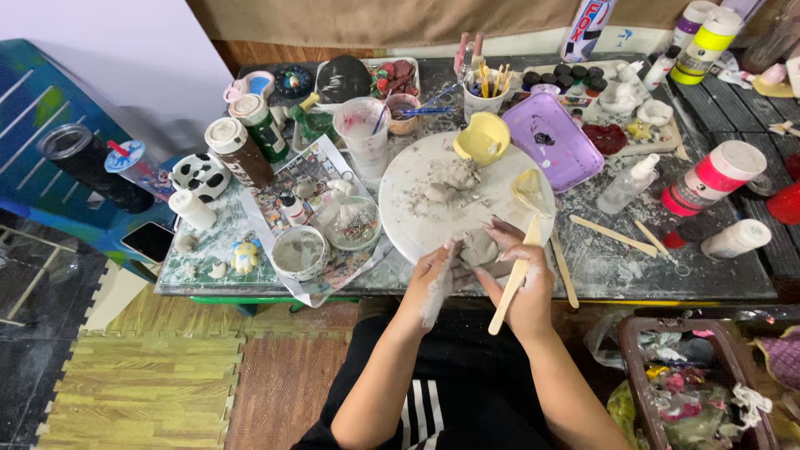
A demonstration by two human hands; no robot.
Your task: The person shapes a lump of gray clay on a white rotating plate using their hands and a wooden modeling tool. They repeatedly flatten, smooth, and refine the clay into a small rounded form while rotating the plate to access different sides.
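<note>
Nearest, the right hand (527,279) grips a wooden stick (514,279), its long axis slanting from near-left up to far-right. The left hand (435,275) presses a grey clay lump (478,247) at the round white board's (408,217) near edge. Beyond sits a yellow cup (482,138) on the cluttered surface (625,267).

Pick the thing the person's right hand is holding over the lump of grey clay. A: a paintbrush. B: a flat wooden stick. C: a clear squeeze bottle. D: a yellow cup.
B: the right hand grips a flat wooden stick beside the lump of grey clay, which the left hand also touches at the edge of the round white board.
</note>
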